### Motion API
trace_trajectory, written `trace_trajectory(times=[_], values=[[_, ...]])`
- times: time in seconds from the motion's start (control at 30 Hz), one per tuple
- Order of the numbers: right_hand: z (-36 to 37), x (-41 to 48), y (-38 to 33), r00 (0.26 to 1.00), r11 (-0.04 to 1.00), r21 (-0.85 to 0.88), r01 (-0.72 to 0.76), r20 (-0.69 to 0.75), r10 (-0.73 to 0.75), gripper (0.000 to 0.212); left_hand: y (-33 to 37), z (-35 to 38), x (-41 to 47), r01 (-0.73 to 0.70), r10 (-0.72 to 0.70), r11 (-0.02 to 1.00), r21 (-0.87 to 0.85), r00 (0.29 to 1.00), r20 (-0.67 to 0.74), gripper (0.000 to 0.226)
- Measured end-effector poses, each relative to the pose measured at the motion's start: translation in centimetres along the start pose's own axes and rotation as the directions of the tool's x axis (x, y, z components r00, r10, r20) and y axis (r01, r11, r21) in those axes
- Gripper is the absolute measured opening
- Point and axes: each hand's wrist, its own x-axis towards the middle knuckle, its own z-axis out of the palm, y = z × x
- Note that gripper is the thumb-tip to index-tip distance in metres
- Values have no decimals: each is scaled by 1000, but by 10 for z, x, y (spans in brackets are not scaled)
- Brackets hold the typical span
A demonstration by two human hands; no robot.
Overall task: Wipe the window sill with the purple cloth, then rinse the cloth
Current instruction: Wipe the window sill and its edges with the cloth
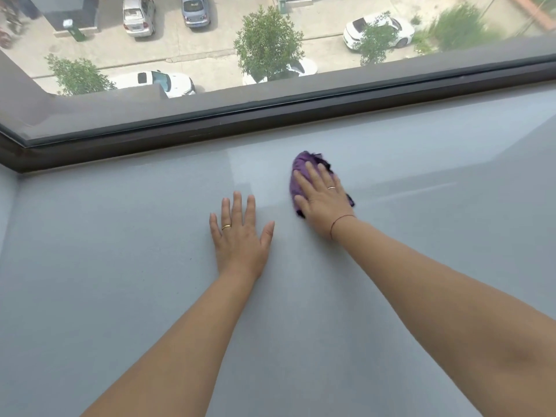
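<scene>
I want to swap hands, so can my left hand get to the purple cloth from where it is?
Probably yes. The left hand lies flat on the sill beside the purple cloth, with bare sill between them; only the right hand covers it.

Cloth [301,167] mostly covered by right hand [323,200]; only far end and slivers at both sides of palm visible, full shape and folds not determinable. Both forearms cut off by bottom edge; elbows out of view. Sill [120,296] runs past left, right and bottom edges, extent unknown. Window frame [270,115] cut at both sides. Palm undersides of both hands hidden against sill, left hand [240,239] included. Top-left street area blurred, objects there unidentifiable.
</scene>
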Motion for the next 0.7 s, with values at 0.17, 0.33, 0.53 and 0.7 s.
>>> trace_trajectory(times=[0.17,0.33,0.53,0.7], values=[[-10,21,21,885,881,113,-459,-27,465,58,-10,6,13,-44,37,998,38,988,152,72],[4,38,-60,1000,999,34,16,-14,-15,58,-9,10,11,-37,31,998,43,991,129,74],[-15,69,-6,991,992,29,-124,-37,125,57,-9,11,12,-41,35,998,55,993,109,71],[-14,81,-58,972,966,112,-231,-17,235,59,-9,10,11,-43,37,998,52,992,122,72]])
